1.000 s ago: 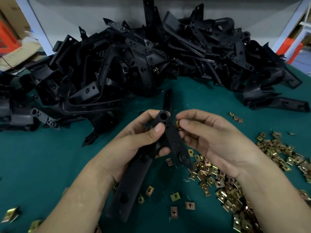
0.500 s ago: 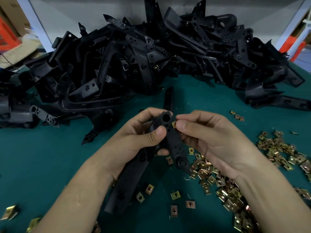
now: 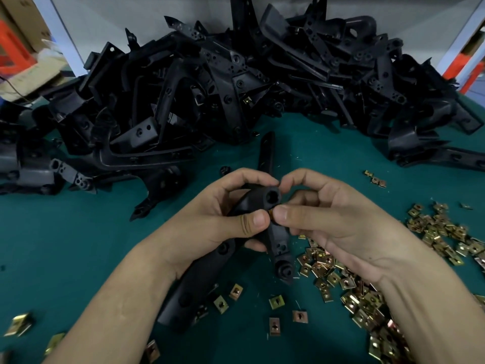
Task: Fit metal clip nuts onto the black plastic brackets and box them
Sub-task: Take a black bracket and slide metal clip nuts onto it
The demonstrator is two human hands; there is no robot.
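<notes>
My left hand [image 3: 210, 222] grips a long black plastic bracket [image 3: 265, 200] at its bend, above the green table. One arm of the bracket runs down to the lower left, another points down toward the clip nuts. My right hand [image 3: 333, 219] pinches a small brass-coloured clip nut [image 3: 271, 213] against the bracket's edge, thumb beside my left thumb. The nut is almost wholly hidden by the two thumbs.
A big heap of black brackets [image 3: 236, 82] fills the back of the green table [image 3: 78, 245]. Loose clip nuts [image 3: 341, 279] lie in a pile under my right wrist, with more at the far right [image 3: 441, 229] and a few scattered at lower left [image 3: 19, 323]. A single black bracket [image 3: 267, 151] lies just beyond my hands.
My hands have drawn closer together. The right thumb has pushed the clip nut further onto the bracket's edge, and the bracket has tipped slightly toward me.
</notes>
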